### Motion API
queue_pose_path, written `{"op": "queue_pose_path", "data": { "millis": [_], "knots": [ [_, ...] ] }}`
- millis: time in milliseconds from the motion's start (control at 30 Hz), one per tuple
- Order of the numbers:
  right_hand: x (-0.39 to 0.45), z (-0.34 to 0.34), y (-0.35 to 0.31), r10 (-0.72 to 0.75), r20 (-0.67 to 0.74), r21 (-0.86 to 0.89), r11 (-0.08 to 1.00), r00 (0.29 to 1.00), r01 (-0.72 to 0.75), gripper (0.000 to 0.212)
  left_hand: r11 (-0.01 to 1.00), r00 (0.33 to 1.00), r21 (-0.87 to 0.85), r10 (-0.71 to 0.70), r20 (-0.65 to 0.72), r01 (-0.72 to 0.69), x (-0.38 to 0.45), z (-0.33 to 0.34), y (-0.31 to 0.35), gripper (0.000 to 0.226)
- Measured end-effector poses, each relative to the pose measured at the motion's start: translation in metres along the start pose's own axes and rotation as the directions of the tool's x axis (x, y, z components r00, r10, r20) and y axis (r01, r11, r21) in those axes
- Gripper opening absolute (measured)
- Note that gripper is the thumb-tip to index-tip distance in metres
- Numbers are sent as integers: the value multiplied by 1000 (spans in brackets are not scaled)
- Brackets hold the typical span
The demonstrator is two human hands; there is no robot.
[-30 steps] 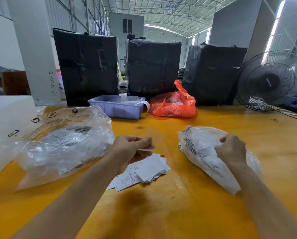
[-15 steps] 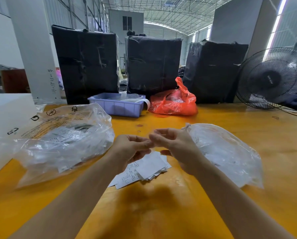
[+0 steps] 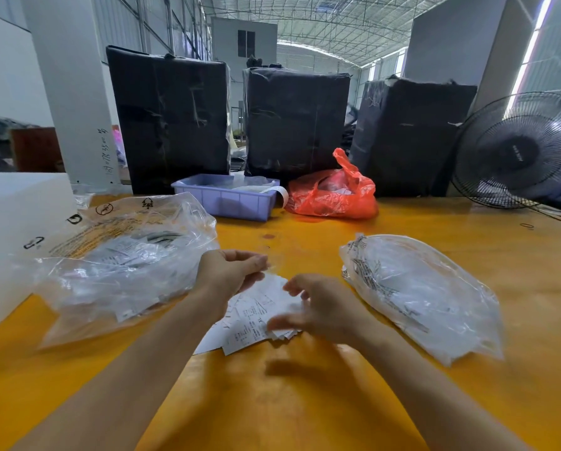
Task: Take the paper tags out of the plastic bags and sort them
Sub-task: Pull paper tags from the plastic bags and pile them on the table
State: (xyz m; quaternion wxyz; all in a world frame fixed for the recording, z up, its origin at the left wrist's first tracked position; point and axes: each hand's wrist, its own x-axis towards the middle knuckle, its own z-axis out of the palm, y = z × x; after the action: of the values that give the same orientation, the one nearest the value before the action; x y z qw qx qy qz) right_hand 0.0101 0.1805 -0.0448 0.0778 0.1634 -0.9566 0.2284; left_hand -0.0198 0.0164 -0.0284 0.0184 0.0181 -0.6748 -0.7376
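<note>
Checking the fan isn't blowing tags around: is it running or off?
Looks off: the fan's blades show as still dark shapes behind the grille, no spin blur, though one frame cannot fully settle it.

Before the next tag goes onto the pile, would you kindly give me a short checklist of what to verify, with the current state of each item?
1. Pile of paper tags lies flat on the yellow table, between the two forearms: ok.
2. Left hand has its fingers curled above the pile; whether its grip holds a small clear bag: cannot tell.
3. Right hand is blurred over the pile's right edge; whether it holds a tag: cannot tell.
4. Big clear bag on the left shows tags inside, so there is more to empty: ok.
5. Clear bag on the right lies apart from both hands: ok.
</note>
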Motion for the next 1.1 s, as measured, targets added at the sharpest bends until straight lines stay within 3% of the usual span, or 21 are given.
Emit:
{"op": "queue_pose_path", "data": {
  "millis": [67, 133, 200, 267, 333, 433, 600, 700, 733, 800, 900, 1100],
  "knots": [
    [0, 9, -4, 12, 78, -179, 984, 997, 2, 76, 1000, 1000, -18, 4, -14, -4, 1, -2, 1, 7],
    [1, 10, -4, 5, 29, -182, 983, 1000, 0, 54, 999, 1000, -32, 7, -13, -7, 2, -2, 2, 7],
    [3, 6, -2, 2, -41, -60, 998, 999, -5, 27, 999, 1000, -49, 4, -2, -4, 1, -2, 2, 8],
    [5, -1, 2, 57, -64, 127, 991, 996, -48, 40, 998, 1000, -59, 3, 4, -3, 0, -1, 2, 8],
    [4, -9, 7, 123, -12, 282, 953, 992, -114, 41, 999, 1000, -52, 4, 4, -3, 0, -1, 3, 7],
    [1, -13, 11, 110, 143, 381, 911, 984, -157, 7, 1000, 1000, -31, 4, 7, -4, -1, -1, 3, 8],
    [2, -12, 10, 86, 240, 280, 948, 967, -154, 33, 1000, 1000, -31, 4, 14, -3, -2, 0, 3, 10],
    [2, -16, 16, 160, 114, 318, 929, 980, -189, 35, 999, 1000, -41, -3, 23, 4, -2, 0, 3, 10],
    [3, -17, 18, 218, 42, 414, 885, 975, -215, 34, 999, 1000, -46, -5, 29, 6, -2, 0, 3, 10],
    [5, -21, 21, 346, -19, 673, 698, 938, -244, 27, 999, 999, -46, -6, 41, 8, -3, 1, 3, 10],
    [6, -25, 24, 418, 78, 887, 386, 905, -255, 21, 998, 997, -57, -9, 70, 13, -4, 3, 3, 8],
    [8, -22, 23, 385, 120, 945, 240, 915, -224, 22, 997, 992, -70, -25, 126, 34, -7, 8, 3, 13]
  ]
}}
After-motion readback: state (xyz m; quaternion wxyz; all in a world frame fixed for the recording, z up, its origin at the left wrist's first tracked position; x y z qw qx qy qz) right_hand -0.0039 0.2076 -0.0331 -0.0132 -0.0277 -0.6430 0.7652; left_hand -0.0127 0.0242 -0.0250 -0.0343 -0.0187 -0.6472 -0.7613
